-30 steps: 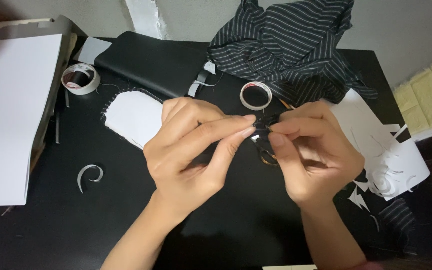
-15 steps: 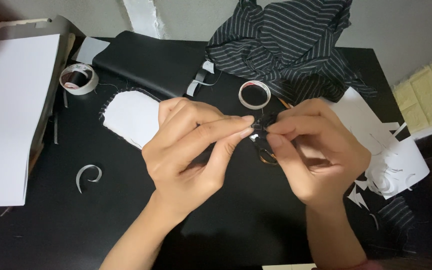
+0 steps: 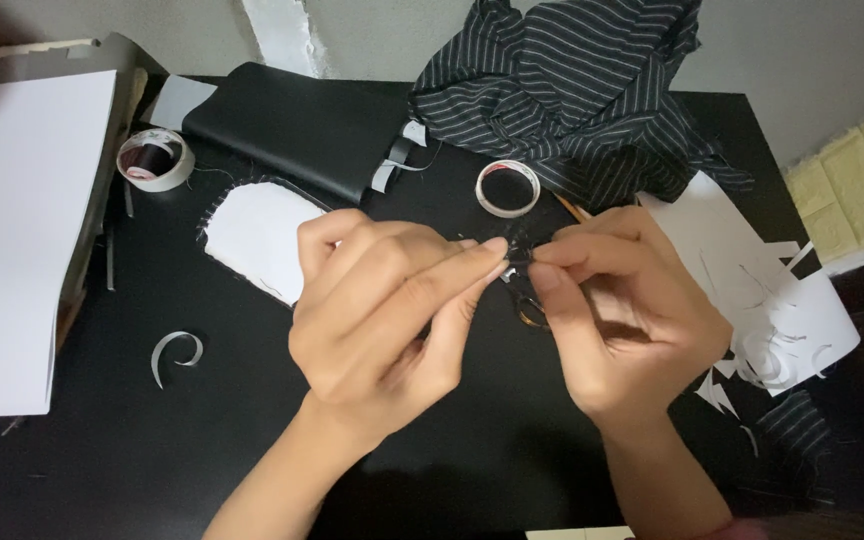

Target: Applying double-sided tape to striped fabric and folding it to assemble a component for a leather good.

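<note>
Working over the black table, you had the striped cloth behind your hands. Your left hand and right hand met fingertip to fingertip, both pinched shut on a small dark piece between them, equally near each, above the scissors.

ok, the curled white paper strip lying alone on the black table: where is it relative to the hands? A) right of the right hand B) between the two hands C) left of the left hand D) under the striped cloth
C: the curled paper strip lies on the black table, well left of the left hand, apart from the right hand and the striped cloth.
</note>
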